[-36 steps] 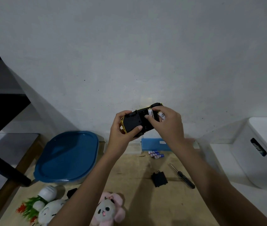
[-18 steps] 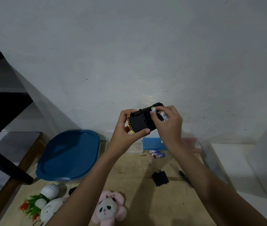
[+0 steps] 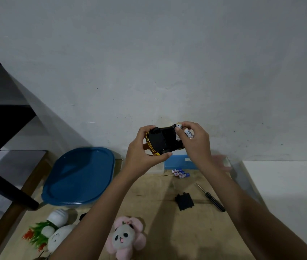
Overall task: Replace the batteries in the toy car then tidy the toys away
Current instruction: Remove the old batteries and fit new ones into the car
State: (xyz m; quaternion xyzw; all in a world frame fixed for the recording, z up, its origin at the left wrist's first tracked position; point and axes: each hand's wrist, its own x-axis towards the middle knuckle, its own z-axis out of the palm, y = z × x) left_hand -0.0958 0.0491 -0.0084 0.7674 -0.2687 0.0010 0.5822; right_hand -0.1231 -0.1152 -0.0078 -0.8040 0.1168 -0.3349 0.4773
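I hold a gold toy car (image 3: 161, 140) upside down in front of the wall, its black underside facing me. My left hand (image 3: 143, 154) grips its left end. My right hand (image 3: 195, 145) pinches white batteries (image 3: 183, 132) at the car's right end, one pressed against the underside. Three blue-tipped batteries (image 3: 180, 173) lie on the wooden surface below. A black battery cover (image 3: 184, 201) and a black-handled screwdriver (image 3: 210, 197) lie nearer to me.
A blue-lidded container (image 3: 79, 177) sits at the left. Plush toys lie at the front: a pink panda flower (image 3: 124, 239), a white one (image 3: 57, 237) and a green plant toy (image 3: 38, 231). A light blue box (image 3: 177, 162) stands by the wall. A black frame (image 3: 4, 188) crosses the left.
The view has shifted left, so the white bin at the right has left the frame. My hands have stayed on the car, with the right fingers working the batteries at its end.
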